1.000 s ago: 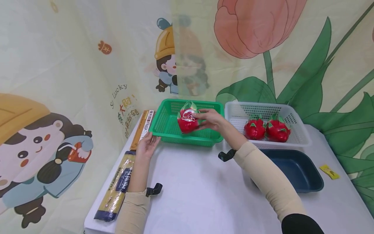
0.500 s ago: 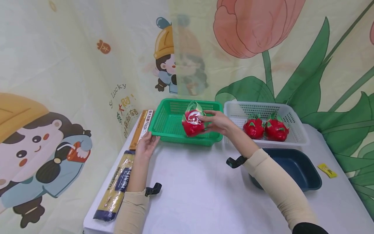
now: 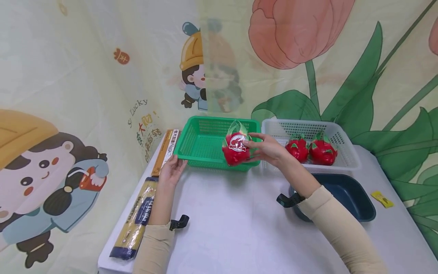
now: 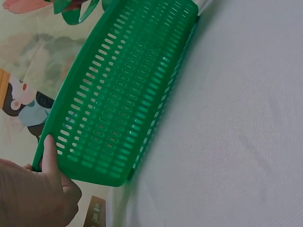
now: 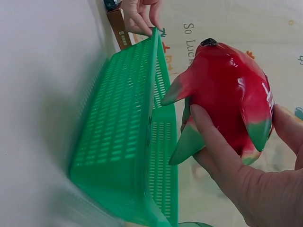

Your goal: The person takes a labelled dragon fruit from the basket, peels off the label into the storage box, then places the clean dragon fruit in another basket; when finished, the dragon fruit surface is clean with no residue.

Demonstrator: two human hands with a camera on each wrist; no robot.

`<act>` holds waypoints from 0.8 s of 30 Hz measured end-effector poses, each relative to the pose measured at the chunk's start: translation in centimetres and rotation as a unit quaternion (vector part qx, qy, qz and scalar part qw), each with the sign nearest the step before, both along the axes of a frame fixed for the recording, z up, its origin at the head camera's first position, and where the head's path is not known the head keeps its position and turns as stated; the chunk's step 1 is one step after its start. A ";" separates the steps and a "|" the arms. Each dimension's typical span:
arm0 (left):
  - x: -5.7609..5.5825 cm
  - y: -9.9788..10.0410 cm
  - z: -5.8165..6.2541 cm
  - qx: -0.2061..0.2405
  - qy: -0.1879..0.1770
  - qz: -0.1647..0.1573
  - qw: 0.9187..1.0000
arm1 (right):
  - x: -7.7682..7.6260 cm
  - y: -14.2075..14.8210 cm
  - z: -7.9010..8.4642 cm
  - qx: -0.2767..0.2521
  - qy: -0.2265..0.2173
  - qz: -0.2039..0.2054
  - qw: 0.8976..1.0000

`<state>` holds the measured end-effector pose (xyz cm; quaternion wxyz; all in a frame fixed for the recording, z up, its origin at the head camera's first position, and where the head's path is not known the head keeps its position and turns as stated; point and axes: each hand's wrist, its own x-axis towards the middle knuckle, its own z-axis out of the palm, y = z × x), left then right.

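My right hand [image 3: 268, 149] grips a red dragon fruit [image 3: 235, 153] with green-tipped scales and a round white-and-red sticker. The fruit overlaps the right front part of the green basket [image 3: 202, 163] in the head view. In the right wrist view the thumb and fingers wrap the dragon fruit [image 5: 222, 90] beside the basket's rim. My left hand [image 3: 172, 170] holds the basket's front left corner. The left wrist view shows the thumb of this hand [image 4: 49, 189] on top of the rim, other fingers underneath. The basket's inside shows only bare slotted green plastic.
A white basket [image 3: 352, 161] at right holds two dragon fruits [image 3: 322, 151]. In front of it stands a dark blue tub [image 3: 366, 213], partly behind the right arm. A yellow packet [image 3: 382, 199] lies farther right. Along the left edge lie a pasta box [image 3: 165, 151] and a spaghetti bag [image 3: 135, 222].
My right hand has carried the dragon fruit rightward and slightly toward me, from over the middle of the green basket to its right front side. The left hand stays at the corner.
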<state>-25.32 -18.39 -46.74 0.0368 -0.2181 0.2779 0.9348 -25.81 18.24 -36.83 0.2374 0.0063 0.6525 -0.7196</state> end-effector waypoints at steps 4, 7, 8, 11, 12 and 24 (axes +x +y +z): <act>0.1 0.0 -0.1 -0.003 0.000 0.001 1.000 | 0.9 0.7 0.0 0.013 0.006 -0.002 1.000; 0.1 -0.1 -0.1 -0.005 -0.001 0.002 1.000 | 1.7 1.1 -0.1 0.020 0.009 -0.007 1.000; 0.1 -0.1 -0.2 -0.006 -0.001 0.001 1.000 | 2.0 1.3 -0.1 0.021 0.009 -0.008 1.000; 0.0 0.0 -0.2 -0.006 -0.003 0.003 1.000 | 2.8 1.8 -0.2 0.022 0.012 -0.012 1.000; 0.0 0.0 -0.2 -0.004 -0.003 0.004 1.000 | 3.1 1.9 -0.3 0.022 0.015 -0.014 1.000; -0.3 0.1 -0.4 0.009 0.009 0.000 1.000 | 6.5 3.2 -1.7 0.017 0.029 -0.010 0.999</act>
